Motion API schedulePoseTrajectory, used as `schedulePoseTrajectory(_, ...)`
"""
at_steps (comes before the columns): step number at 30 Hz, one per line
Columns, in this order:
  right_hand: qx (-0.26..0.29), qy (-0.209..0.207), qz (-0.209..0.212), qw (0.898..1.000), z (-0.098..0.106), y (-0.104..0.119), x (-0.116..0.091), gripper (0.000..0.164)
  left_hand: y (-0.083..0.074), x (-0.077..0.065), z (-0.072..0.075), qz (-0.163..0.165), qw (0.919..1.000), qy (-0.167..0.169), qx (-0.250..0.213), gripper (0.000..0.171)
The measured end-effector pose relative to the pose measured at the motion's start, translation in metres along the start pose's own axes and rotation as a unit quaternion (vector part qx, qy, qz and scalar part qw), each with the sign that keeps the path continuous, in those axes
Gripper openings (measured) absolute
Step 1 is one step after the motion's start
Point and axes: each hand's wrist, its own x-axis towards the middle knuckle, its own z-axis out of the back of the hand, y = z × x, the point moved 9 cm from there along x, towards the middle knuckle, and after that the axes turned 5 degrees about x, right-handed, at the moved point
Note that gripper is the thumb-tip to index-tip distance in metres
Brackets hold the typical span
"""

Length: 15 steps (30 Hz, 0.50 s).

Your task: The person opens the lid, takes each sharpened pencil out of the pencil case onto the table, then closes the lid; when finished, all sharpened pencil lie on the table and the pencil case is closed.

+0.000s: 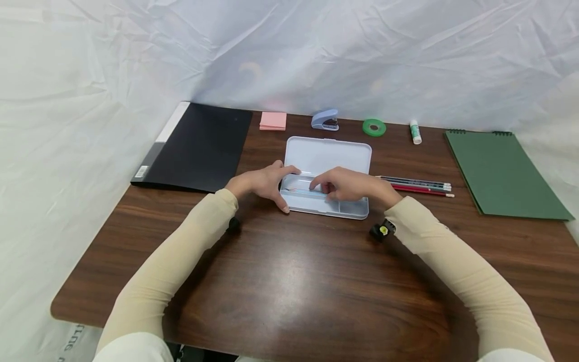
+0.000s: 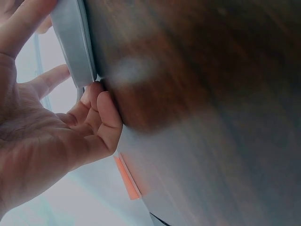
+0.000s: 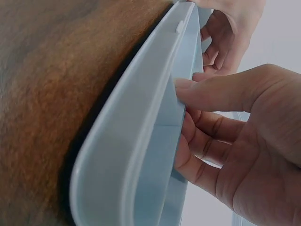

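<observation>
A white hinged pencil case (image 1: 354,208) lies open on the table, its lid (image 1: 327,151) tipped back. My left hand (image 1: 268,182) grips the case's left end, thumb at the front edge and index finger near the hinge. In the left wrist view, curled fingertips (image 2: 106,110) meet the case's corner. My right hand (image 1: 346,184) reaches inside the case, its index finger touching a thin light-blue pencil (image 1: 296,190) lying lengthwise in the long compartment. The right wrist view shows thumb and bent fingers over the tray (image 3: 153,155); the pencil is hidden there.
Several dark and red pencils (image 1: 420,185) lie right of the case. Behind it are pink sticky notes (image 1: 273,120), a lilac stapler (image 1: 324,120), green tape (image 1: 374,127) and a glue stick (image 1: 415,132). A black folder (image 1: 203,146) lies left, a green spiral sketchbook (image 1: 508,173) right.
</observation>
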Motion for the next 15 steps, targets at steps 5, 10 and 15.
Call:
schedulePoseTrajectory(5,0.003,0.003,0.003,1.0,-0.0001,-0.0009,-0.0006,0.041,0.0001,0.0,-0.0003,0.0,1.0,-0.002,0.001,0.101)
schedulePoseTrajectory(10,0.006,0.005,0.015,1.0,0.0014,0.0004,-0.002,0.041,0.0003,-0.0004,0.0001,0.0,1.0,-0.002,0.001,0.101)
schedulePoseTrajectory(15,0.013,0.014,0.016,1.0,0.0021,0.0012,-0.0028,0.041,0.0003,0.0001,0.0002,-0.004,1.0,0.001,0.002,0.101)
